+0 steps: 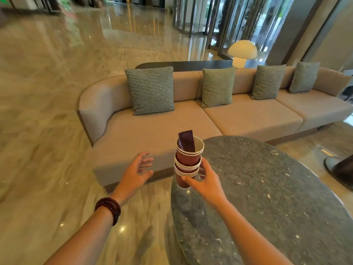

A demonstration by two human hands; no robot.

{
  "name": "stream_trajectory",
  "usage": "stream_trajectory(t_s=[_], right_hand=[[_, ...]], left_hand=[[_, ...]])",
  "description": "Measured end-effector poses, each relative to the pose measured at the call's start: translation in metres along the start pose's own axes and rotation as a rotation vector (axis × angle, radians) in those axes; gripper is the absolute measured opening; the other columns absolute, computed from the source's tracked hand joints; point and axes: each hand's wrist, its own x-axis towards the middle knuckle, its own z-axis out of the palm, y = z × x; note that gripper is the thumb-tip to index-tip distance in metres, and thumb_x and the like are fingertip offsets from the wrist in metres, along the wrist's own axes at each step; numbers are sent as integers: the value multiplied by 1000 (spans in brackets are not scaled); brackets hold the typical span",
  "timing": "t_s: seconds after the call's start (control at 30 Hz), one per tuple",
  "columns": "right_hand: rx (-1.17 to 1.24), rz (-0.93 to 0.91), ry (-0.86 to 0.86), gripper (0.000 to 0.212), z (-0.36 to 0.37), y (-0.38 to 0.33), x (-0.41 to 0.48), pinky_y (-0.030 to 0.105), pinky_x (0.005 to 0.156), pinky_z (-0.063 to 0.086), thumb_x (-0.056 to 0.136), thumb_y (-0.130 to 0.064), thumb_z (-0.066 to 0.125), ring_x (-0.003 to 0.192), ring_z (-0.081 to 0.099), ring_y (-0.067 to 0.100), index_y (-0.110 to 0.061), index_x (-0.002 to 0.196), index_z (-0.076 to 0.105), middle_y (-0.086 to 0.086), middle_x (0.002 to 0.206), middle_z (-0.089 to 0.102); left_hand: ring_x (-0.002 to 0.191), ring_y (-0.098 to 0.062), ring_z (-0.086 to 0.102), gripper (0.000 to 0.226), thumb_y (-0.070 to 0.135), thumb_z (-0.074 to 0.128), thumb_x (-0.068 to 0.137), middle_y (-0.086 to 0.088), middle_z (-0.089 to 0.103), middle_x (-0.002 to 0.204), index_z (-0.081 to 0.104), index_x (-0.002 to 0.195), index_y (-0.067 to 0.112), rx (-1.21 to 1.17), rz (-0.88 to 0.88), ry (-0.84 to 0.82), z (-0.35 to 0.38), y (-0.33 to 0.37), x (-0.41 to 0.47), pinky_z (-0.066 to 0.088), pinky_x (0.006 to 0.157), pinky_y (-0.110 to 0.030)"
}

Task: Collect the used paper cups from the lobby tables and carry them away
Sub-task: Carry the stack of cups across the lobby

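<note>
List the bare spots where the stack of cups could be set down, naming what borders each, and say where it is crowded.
The stone table top looks bare from the stack of cups in the right hand across to its far rim by the sofa. The seat between its curved arm and the cushions is free. Only the table's near-left edge is crowded; the left hand hovers open.

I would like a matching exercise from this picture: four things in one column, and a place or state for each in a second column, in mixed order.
Things:
1. stack of paper cups
2. left hand
3. mushroom lamp
4. bead bracelet

Places or states:
A. behind the sofa
B. open, holding nothing
C. on the left wrist
D. gripped by the right hand at the stone table edge

Pairs: 1-D, 2-B, 3-A, 4-C
</note>
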Motion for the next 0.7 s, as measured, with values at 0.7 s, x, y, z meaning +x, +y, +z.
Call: stream_trajectory(t_s=[0.7], right_hand=[[90, -129, -272, 75, 264, -139, 0, 7, 68, 42, 70, -37, 80, 89, 55, -12, -33, 134, 41, -24, 106, 57]], left_hand=[[114, -7, 55, 50, 9, 61, 88, 5, 59, 122, 44, 133, 24, 41, -102, 363, -287, -46, -122, 44, 99, -34]])
